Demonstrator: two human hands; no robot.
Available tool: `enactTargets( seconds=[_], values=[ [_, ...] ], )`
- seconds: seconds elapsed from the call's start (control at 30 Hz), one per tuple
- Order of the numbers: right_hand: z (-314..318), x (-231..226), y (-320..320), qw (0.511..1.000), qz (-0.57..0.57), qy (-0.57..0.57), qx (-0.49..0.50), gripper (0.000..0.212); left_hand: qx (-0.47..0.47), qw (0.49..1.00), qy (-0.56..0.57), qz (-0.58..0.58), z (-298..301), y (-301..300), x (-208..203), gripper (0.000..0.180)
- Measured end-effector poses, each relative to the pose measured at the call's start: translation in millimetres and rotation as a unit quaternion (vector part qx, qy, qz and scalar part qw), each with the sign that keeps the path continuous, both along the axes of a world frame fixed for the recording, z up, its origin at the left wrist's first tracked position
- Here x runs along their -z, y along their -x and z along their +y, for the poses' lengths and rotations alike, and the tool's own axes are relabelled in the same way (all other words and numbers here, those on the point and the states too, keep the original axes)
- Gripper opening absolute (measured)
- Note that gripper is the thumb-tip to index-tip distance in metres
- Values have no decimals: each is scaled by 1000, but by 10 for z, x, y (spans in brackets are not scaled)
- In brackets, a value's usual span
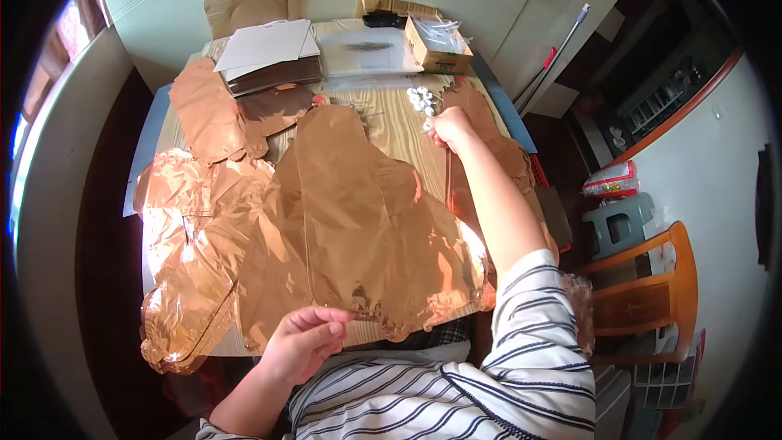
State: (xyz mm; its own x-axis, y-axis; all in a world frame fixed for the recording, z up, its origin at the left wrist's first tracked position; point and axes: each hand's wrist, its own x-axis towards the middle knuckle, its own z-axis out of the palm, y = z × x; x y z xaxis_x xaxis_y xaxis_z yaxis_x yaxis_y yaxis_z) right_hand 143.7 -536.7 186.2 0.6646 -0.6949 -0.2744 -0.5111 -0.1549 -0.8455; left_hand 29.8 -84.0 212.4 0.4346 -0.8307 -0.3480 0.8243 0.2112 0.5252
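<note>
My right hand (450, 127) reaches to the far right part of the table, its fingers closed. Right beside those fingers is a small cluster of white rounded pieces (420, 100); whether they are gripped or just touched I cannot tell. Closer in, my left hand (308, 342) hovers loosely curled by the near table edge, with nothing visible in it. Its fingertips come close to the lower edge of a flat copper-coloured foil sheet (342, 187) with a wavy outline, like an uninflated foil balloon. More shiny copper foil (199, 236) lies crumpled on the left.
Beyond the foil stand a pile with white cards (267, 42), a stack of clear plastic bags (366, 55) and a cardboard box (440, 50) with clear plastic inside. Another foil piece (485, 126) lies under my right forearm. A wooden chair (643, 301) and a grey stool (617, 224) are to the right.
</note>
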Motion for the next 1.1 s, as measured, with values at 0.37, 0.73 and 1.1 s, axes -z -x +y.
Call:
enactTargets(
  seconds=[0.37,0.73,1.1],
  values=[
    [-187,-14,-278,996,-36,-14,76,16,36,998,-34,-47,244,134,-84,17],
    [2077,-772,2394,901,-74,6,-427,7,61,981,-69,-169,787,355,152,12],
    [2949,1938,2701,880,128,-21,-458,33,223,744,-378,-504,909,332,1659,24]
  ],
)
